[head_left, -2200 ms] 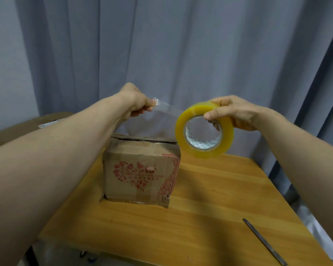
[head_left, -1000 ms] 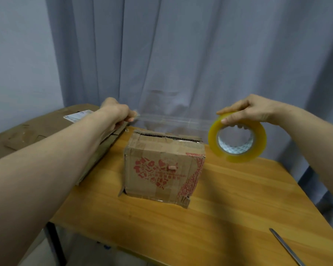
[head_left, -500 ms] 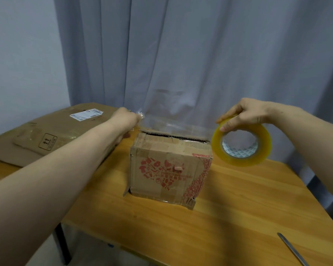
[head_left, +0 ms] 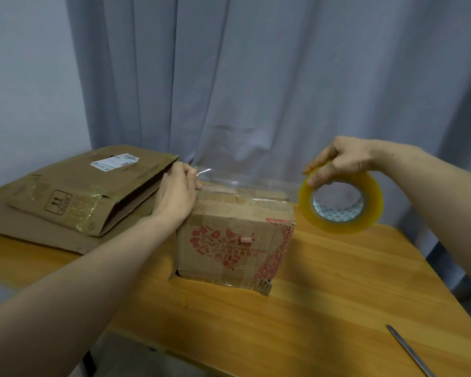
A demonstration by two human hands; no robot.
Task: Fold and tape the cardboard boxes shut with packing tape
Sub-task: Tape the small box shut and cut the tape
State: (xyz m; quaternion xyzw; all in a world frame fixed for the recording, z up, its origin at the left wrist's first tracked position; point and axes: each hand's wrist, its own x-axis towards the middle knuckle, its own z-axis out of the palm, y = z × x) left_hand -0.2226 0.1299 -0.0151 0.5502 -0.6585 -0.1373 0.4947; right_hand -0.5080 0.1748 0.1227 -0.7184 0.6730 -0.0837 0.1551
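Step in hand: laying tape over the top seam. A length was drawn out and stretched, but it was not yet stuck down.
Left hand point(head_left: 176, 191): fingers curled and pinching the free end of the strip of tape point(head_left: 245, 180), at the top corner of the small box point(head_left: 234, 240) on that hand's side. Whether the hand pressed on the cardboard could not be told.
Right hand point(head_left: 343, 159): thumb and fingers clamped on the upper rim of the tape roll point(head_left: 374, 205), which was held upright in the air just past the box's other top corner.
Hands: well apart, with the box between them and the clear strip running from one to the other.
Small box: under the strip and below the line between the hands, resting on the table point(head_left: 324, 295). Its top flaps looked folded down, and the side toward the person carried a red print.
Strip: just above the box top, and it seemed close to touching at the left-hand end.
Flattened boxes point(head_left: 74, 197): stacked beyond the left forearm, outside that hand.
Thin metal tool point(head_left: 408, 352): on the table under the right forearm, well apart from both hands. It was probably the cutter.
Next move, as judged: lower both hands together so the strip lands along the seam — kept taut to avoid wrinkles. Then the end under the left hand needs pressing down and the strip smoothing toward the roll before it is cut.
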